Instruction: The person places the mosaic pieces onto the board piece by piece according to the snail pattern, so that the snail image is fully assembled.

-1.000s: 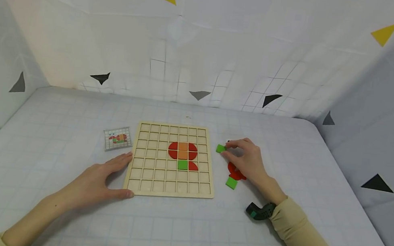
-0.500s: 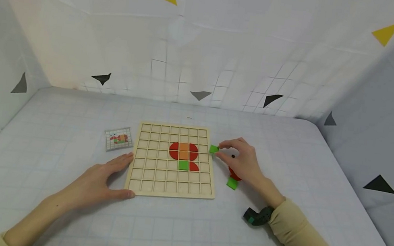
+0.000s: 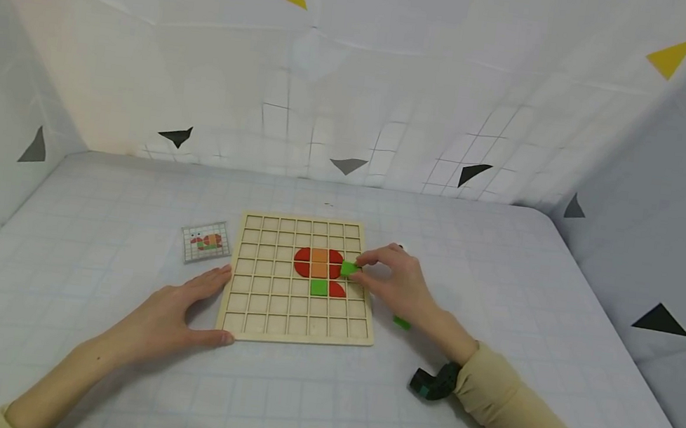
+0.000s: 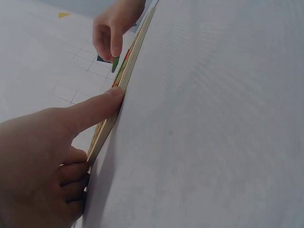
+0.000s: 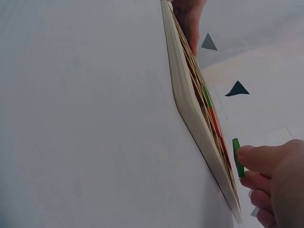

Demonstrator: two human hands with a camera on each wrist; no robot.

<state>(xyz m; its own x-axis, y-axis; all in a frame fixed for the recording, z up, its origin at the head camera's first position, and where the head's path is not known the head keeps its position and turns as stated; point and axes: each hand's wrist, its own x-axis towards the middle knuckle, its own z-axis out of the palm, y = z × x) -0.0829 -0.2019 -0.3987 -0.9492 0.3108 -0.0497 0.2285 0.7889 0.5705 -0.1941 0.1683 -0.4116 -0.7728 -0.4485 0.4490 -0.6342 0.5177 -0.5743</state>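
Observation:
My right hand (image 3: 400, 285) pinches a green square tile (image 3: 347, 269) between thumb and fingers, over the right part of a wooden grid board (image 3: 278, 305). In the right wrist view the tile (image 5: 238, 157) is held tilted, apart from the board. Red rounded pieces (image 3: 302, 262), orange squares (image 3: 319, 263), a green square (image 3: 318, 287) and a red quarter piece (image 3: 337, 289) lie in the board's cells. My left hand (image 3: 162, 317) rests at the board's lower left, fingers along the left edge, thumb at the front corner. The left wrist view shows its thumb (image 4: 97, 110) touching the edge.
A small picture card (image 3: 206, 241) with a coloured grid design lies left of the board. Another green tile (image 3: 402, 322) shows partly beneath my right forearm. A small black-and-white piece (image 3: 401, 246) peeks out behind the right hand. The hand hides the red pieces there.
My right hand has carried the green tile leftward from the table beside the board to above the board's right columns. The left hand stays put.

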